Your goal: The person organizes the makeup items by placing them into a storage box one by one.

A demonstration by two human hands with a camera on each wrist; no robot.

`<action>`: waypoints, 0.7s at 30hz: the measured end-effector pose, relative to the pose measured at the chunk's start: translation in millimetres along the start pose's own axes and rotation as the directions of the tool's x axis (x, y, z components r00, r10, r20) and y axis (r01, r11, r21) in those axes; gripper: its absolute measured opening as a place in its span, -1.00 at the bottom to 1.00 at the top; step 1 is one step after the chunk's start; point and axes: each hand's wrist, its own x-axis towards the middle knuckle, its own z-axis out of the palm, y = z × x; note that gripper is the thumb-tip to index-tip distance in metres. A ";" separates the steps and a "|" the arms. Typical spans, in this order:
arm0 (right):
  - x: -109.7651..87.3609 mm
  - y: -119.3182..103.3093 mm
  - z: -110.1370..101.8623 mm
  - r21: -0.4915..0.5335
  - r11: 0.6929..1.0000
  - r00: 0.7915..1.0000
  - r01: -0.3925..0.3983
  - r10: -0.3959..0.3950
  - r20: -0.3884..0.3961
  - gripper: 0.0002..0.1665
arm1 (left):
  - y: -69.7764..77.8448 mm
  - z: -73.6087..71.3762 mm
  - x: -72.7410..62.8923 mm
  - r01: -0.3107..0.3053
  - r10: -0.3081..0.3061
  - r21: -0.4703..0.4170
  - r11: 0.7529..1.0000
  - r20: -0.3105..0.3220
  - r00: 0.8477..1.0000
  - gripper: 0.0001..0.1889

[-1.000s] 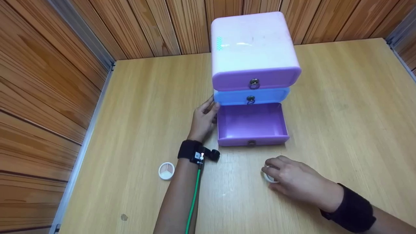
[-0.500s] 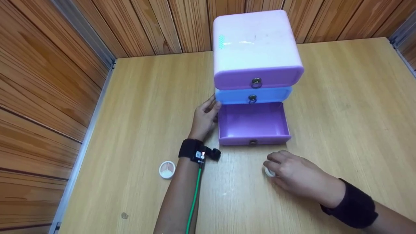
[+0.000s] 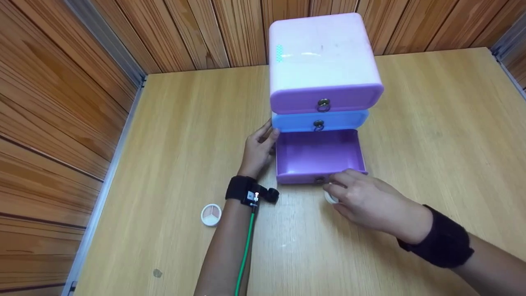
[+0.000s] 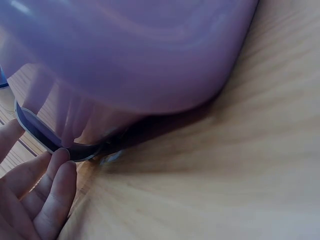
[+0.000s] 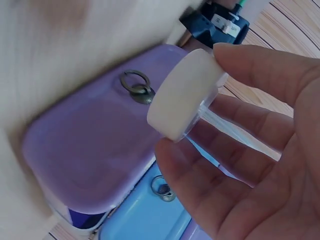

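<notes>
My right hand pinches a small round white compact between thumb and fingertips, close in front of the pulled-out bottom drawer. In the right wrist view the compact is tilted on edge, its clear face toward my palm. My left hand is at the left side of the small drawer cabinet, thumb at the front edge beside the blue drawer. In the left wrist view its fingertips touch the cabinet's frame edge. The bottom drawer is purple and shows nothing inside.
A second round compact, with three pale sections, lies on the wooden table left of my left forearm. The top purple drawer and the blue one are closed. Wood-panelled walls stand behind and to the left.
My right hand has moved forward and slightly left with the compact, from the table to the bottom drawer's front. My left hand has stayed at the cabinet.
</notes>
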 end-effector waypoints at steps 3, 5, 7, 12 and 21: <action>9.9 3.1 -2.8 0.008 1.000 1.000 0.004 -0.004 0.009 -0.57 | 0.6 -0.5 0.0 0.012 -0.012 0.002 1.000 0.002 1.000 -0.39; 16.6 5.2 -4.2 0.008 1.000 1.000 0.005 -0.005 0.011 -0.59 | 1.1 -0.9 -0.1 0.022 -0.022 0.008 1.000 0.008 1.000 -0.39; 23.4 7.6 -5.4 0.003 1.000 1.000 0.010 -0.010 0.010 -0.60 | 2.0 -1.4 -0.3 0.031 -0.032 0.011 0.999 0.018 0.999 -0.39; 40.3 13.9 -6.8 -0.004 1.000 1.000 0.022 -0.022 0.001 -0.57 | 5.4 -2.8 -0.4 0.044 -0.044 0.010 0.999 0.040 0.998 -0.41; 64.3 26.0 -5.1 0.023 0.999 0.999 -0.023 0.022 0.043 -0.61 | 0.8 -1.2 1.3 0.013 -0.013 0.000 1.000 0.018 1.000 -0.42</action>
